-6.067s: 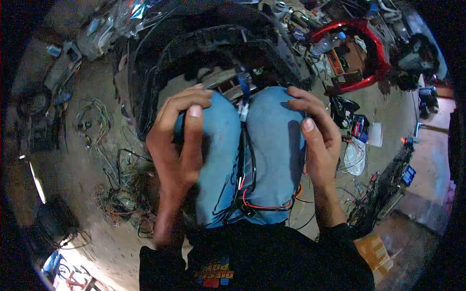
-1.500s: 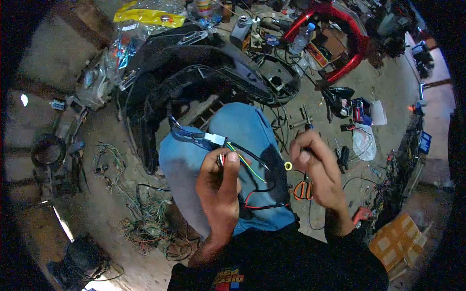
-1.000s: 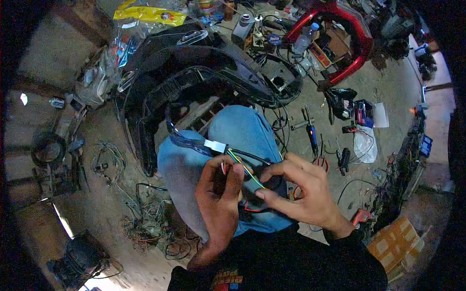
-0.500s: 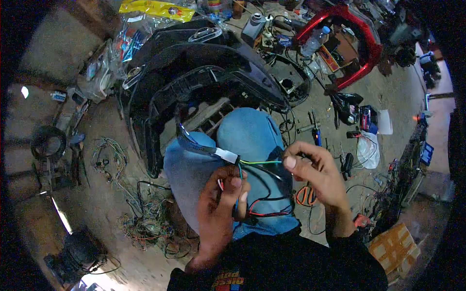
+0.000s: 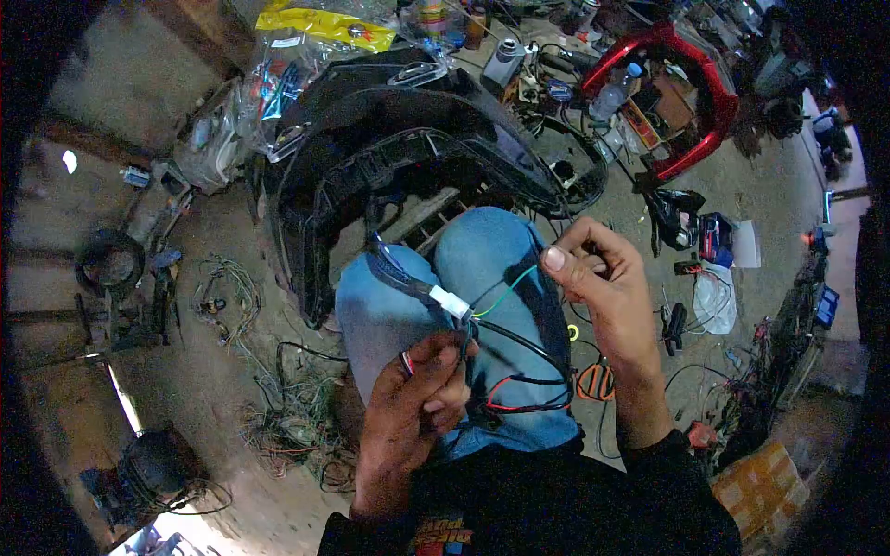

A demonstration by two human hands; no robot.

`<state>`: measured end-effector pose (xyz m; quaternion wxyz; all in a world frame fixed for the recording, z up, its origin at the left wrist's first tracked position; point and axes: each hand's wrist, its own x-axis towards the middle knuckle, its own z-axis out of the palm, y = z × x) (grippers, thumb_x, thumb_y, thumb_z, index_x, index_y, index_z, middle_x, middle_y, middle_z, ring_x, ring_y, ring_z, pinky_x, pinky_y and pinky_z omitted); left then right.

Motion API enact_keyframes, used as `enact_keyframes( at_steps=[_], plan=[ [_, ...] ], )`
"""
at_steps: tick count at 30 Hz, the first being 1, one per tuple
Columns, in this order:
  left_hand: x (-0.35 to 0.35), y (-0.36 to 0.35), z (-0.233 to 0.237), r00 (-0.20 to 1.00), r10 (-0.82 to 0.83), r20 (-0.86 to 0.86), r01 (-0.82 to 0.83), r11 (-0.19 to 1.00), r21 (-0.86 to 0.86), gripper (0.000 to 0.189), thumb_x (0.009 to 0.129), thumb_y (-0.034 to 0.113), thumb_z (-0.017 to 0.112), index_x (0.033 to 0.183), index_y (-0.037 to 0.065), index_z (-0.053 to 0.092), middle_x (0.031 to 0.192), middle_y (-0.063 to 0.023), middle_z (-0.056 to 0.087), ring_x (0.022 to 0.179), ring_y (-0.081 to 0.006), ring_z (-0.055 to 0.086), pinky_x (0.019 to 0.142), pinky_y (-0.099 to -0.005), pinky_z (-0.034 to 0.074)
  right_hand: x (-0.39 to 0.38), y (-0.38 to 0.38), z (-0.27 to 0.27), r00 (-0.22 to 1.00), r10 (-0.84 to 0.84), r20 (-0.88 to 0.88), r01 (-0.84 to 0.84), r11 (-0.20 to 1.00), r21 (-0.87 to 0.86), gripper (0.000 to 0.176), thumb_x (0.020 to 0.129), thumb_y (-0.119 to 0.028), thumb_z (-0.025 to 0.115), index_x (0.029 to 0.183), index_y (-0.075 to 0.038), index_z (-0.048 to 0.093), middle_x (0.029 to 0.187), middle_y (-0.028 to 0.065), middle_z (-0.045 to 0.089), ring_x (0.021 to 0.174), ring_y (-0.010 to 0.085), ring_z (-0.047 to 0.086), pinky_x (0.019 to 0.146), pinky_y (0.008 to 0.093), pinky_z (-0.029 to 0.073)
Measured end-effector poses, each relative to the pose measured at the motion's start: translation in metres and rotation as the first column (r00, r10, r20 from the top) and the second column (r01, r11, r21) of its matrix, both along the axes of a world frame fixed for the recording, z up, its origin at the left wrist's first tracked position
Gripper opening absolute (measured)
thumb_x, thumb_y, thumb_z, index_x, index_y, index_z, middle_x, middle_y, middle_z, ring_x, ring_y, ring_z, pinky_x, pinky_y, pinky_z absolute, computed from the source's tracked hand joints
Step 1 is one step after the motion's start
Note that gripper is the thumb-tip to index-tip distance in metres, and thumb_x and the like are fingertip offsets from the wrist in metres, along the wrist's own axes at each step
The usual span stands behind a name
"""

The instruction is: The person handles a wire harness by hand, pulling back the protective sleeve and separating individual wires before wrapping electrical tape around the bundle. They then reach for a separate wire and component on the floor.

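Left hand (image 5: 413,417) clamped on wire bundle (image 5: 475,366); right hand (image 5: 607,287) pinching green wire (image 5: 505,292).
Probably best drawn gently, straight from white connector (image 5: 451,301) just above left hand; bundle held steady.

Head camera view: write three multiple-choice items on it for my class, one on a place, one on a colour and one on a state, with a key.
1. Where is the curved red part?
A. across the knees
B. on the floor, upper right of the view
C. inside a cardboard box

2. What colour is the wire pinched by the right hand?
A. pink
B. white
C. green

3. The left hand is:
A. closed around a bundle of wires
B. open and empty
C. flat on the ground

Key:
1 B, it lies among the clutter at the top right.
2 C, a green strand runs from the fingertips to the white plug.
3 A, its fingers curl over the wires.
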<state>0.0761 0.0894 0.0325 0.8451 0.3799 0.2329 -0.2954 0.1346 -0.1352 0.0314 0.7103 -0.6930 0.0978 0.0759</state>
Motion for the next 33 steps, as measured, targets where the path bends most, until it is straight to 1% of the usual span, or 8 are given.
enact_keyframes(
  at_steps=[6, 15, 18, 21, 27, 28, 31, 33],
  plan=[
    [-0.006, 0.008, -0.005, 0.997, -0.041, 0.067, 0.041, 0.999, 0.011, 0.025, 0.100, 0.023, 0.058, 0.114, 0.002, 0.061, 0.060, 0.0068, 0.034, 0.050, -0.0050, 0.032, 0.046, -0.0233, 0.023, -0.002, 0.005, 0.006, 0.999, -0.003, 0.039, 0.004, 1.000, -0.006, 0.022, 0.087, -0.020, 0.078, 0.082, -0.007, 0.062, 0.069, -0.0099, 0.046, 0.064, -0.0001, 0.034, 0.056, 0.0213, 0.023],
    [-0.011, 0.001, -0.003, 0.968, -0.189, 0.163, 0.136, 0.948, 0.288, 0.023, 0.100, 0.019, 0.059, 0.113, 0.001, 0.060, 0.067, 0.0063, 0.041, 0.059, -0.0034, 0.034, 0.053, -0.0222, 0.026, -0.007, -0.010, 0.021, 0.993, 0.113, -0.016, -0.115, 0.980, -0.160, 0.019, 0.085, -0.018, 0.078, 0.087, -0.005, 0.065, 0.077, -0.0035, 0.057, 0.067, 0.0046, 0.046, 0.059, 0.0228, 0.034],
    [-0.010, -0.004, 0.000, 0.956, -0.234, 0.177, 0.175, 0.939, 0.295, 0.020, 0.101, 0.018, 0.059, 0.111, 0.001, 0.060, 0.069, 0.0054, 0.044, 0.064, -0.0039, 0.040, 0.057, -0.0220, 0.032, -0.005, -0.012, 0.046, 0.955, 0.285, 0.075, -0.168, 0.736, -0.655, 0.023, 0.081, -0.017, 0.079, 0.094, -0.003, 0.067, 0.082, 0.0014, 0.062, 0.070, 0.0076, 0.051, 0.063, 0.0235, 0.039],
    [-0.008, -0.010, 0.003, 0.910, -0.368, 0.190, 0.243, 0.846, 0.475, 0.019, 0.101, 0.018, 0.058, 0.111, 0.001, 0.060, 0.073, 0.0038, 0.051, 0.069, -0.0051, 0.047, 0.063, -0.0231, 0.039, 0.001, -0.018, 0.058, 0.848, 0.518, 0.112, -0.309, 0.655, -0.690, 0.031, 0.080, -0.027, 0.080, 0.099, -0.004, 0.070, 0.088, 0.0081, 0.065, 0.073, 0.0181, 0.059, 0.066, 0.0307, 0.045],
    [-0.009, -0.017, -0.003, 0.868, -0.445, 0.221, 0.278, 0.804, 0.526, 0.020, 0.102, 0.021, 0.059, 0.114, 0.005, 0.061, 0.079, 0.0018, 0.058, 0.075, -0.0062, 0.052, 0.068, -0.0240, 0.043, 0.011, 0.002, 0.050, 0.692, 0.722, -0.007, -0.499, 0.471, -0.727, 0.044, 0.078, -0.042, 0.080, 0.101, -0.004, 0.073, 0.088, 0.0160, 0.065, 0.083, 0.0348, 0.065, 0.070, 0.0405, 0.048],
    [-0.006, -0.017, 0.000, 0.875, -0.443, 0.195, 0.303, 0.816, 0.493, 0.020, 0.102, 0.020, 0.059, 0.115, 0.005, 0.061, 0.080, 0.0016, 0.059, 0.076, -0.0067, 0.052, 0.069, -0.0245, 0.044, 0.008, 0.003, 0.039, 0.698, 0.712, 0.070, -0.438, 0.503, -0.745, 0.042, 0.078, -0.037, 0.081, 0.099, -0.003, 0.073, 0.084, 0.0158, 0.062, 0.078, 0.0345, 0.063, 0.067, 0.0407, 0.047],
    [0.000, -0.012, 0.003, 0.881, -0.447, 0.153, 0.349, 0.834, 0.427, 0.021, 0.100, 0.020, 0.061, 0.115, 0.005, 0.061, 0.082, 0.0006, 0.061, 0.076, -0.0079, 0.054, 0.069, -0.0258, 0.046, 0.017, 0.004, 0.050, 0.691, 0.720, -0.070, -0.591, 0.506, -0.628, 0.033, 0.084, -0.033, 0.075, 0.101, -0.004, 0.072, 0.090, 0.0182, 0.066, 0.085, 0.0391, 0.065, 0.074, 0.0447, 0.050],
    [0.001, -0.009, -0.001, 0.864, -0.469, 0.183, 0.354, 0.824, 0.442, 0.022, 0.099, 0.020, 0.062, 0.115, 0.005, 0.061, 0.083, -0.0005, 0.062, 0.077, -0.0084, 0.055, 0.069, -0.0267, 0.046, 0.017, 0.002, 0.045, 0.732, 0.680, -0.030, -0.547, 0.562, -0.621, 0.031, 0.083, -0.030, 0.076, 0.101, -0.004, 0.073, 0.086, 0.0169, 0.064, 0.080, 0.0377, 0.064, 0.070, 0.0440, 0.049]
  ],
)
